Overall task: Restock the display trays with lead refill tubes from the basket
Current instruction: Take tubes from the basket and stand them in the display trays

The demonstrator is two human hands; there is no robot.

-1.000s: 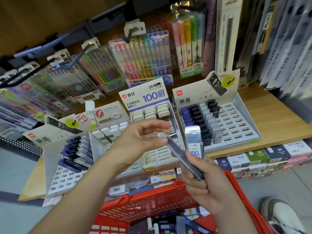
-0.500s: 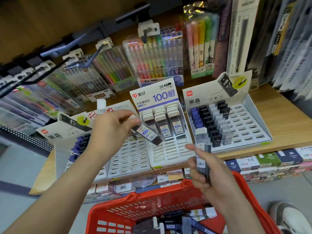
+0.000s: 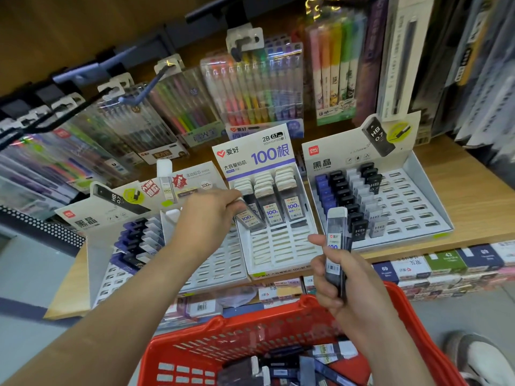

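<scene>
Rightward across the trays, the left hand [image 3: 209, 218] has carried its lead refill tube [image 3: 249, 219] from over the neighbouring slotted tray [image 3: 220, 263] to the centre display tray [image 3: 281, 246]. The tube is now tilted at the front of the left column, beside two standing tubes [image 3: 292, 210] marked 100. Its fingers [image 3: 234, 203] pinch the tube's upper end. The right hand [image 3: 340, 282] grips a small bundle of refill tubes [image 3: 335, 240] upright, fingers and thumb curled round them, above the red basket [image 3: 239, 330] at its far rim. Loose tubes [image 3: 328, 353] lie in the basket. Further right, the HB tray [image 3: 412, 210] holds black, blue and clear tubes on the wooden shelf [image 3: 479, 190].
</scene>
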